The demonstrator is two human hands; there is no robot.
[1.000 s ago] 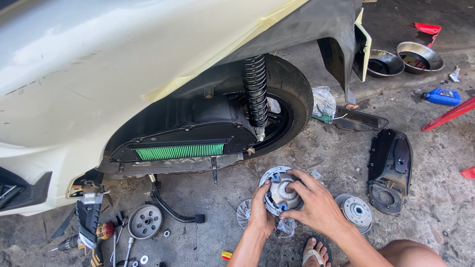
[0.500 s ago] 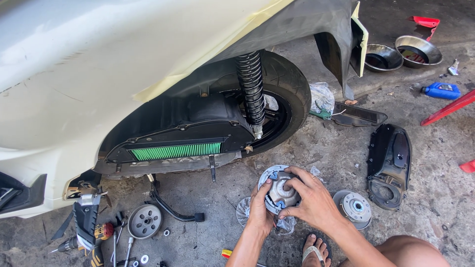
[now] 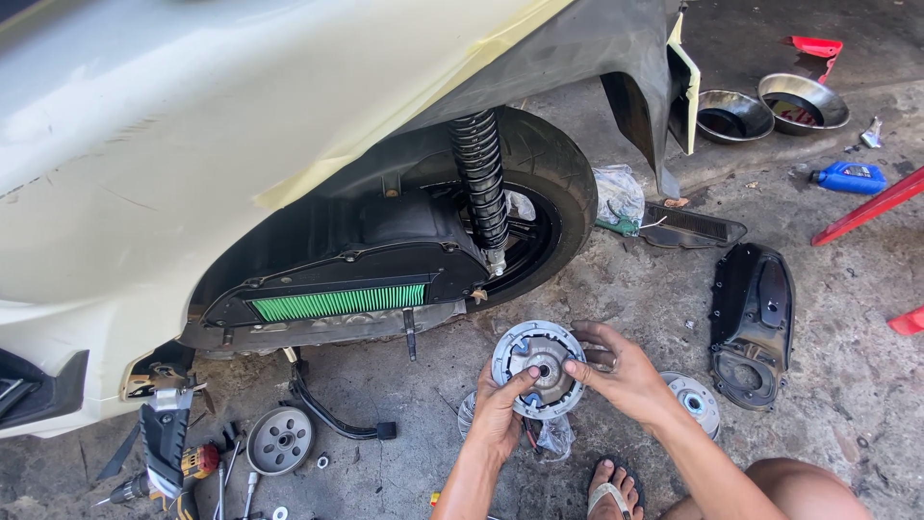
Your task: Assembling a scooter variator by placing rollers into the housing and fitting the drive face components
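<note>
Both my hands hold a round grey metal pulley disc (image 3: 531, 351) in front of me, tilted up so its face shows. My left hand (image 3: 500, 414) grips its lower left edge, thumb reaching toward the centre hole. My right hand (image 3: 621, 371) grips its right edge, with the thumb on the disc face near the hub. Under the disc a clear plastic bag (image 3: 553, 438) lies on the concrete floor. A second round metal disc (image 3: 695, 400) lies flat just right of my right wrist.
A cream scooter (image 3: 241, 144) stands ahead with rear wheel (image 3: 549, 193), shock spring and green air filter (image 3: 337, 301). A black engine cover (image 3: 753, 318) lies right. Another disc (image 3: 280, 440) and tools (image 3: 164, 462) lie left. Metal bowls (image 3: 770, 106) and a blue bottle (image 3: 852, 177) sit far right.
The view shifted slightly left and down. My hands stay on the disc; my thumbs have moved a little over its face.
</note>
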